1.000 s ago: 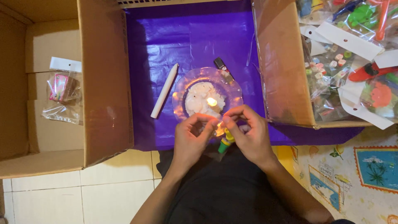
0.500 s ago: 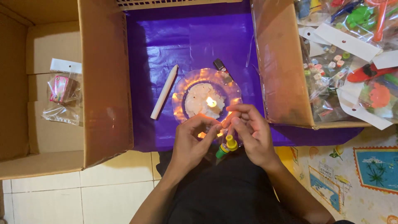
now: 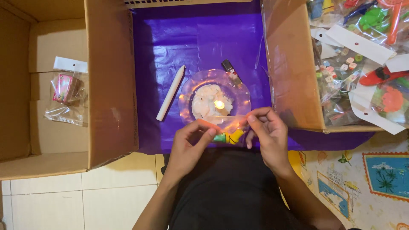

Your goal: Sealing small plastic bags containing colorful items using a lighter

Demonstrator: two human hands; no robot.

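Note:
Both hands hold a small clear plastic bag (image 3: 226, 125) stretched between them, just in front of a candle flame (image 3: 219, 104). My left hand (image 3: 190, 142) pinches its left edge; my right hand (image 3: 266, 130) pinches the right edge. Green and yellow pieces (image 3: 228, 137) hang inside the bag's lower part. The flame burns in a pool of melted white wax (image 3: 211, 104) on a clear round plate (image 3: 243, 96), which rests on purple paper (image 3: 204, 38).
An unlit white candle (image 3: 170, 93) lies left of the plate, and a dark lighter (image 3: 230, 70) behind it. An open cardboard box (image 3: 106, 81) on the left holds one small packet (image 3: 66, 91). Another box (image 3: 289, 64) on the right is full of bagged toys.
The hands have drawn apart, pulling the bag's top edge straight and taut close to the flame. Before, they were bunched together over the bag.

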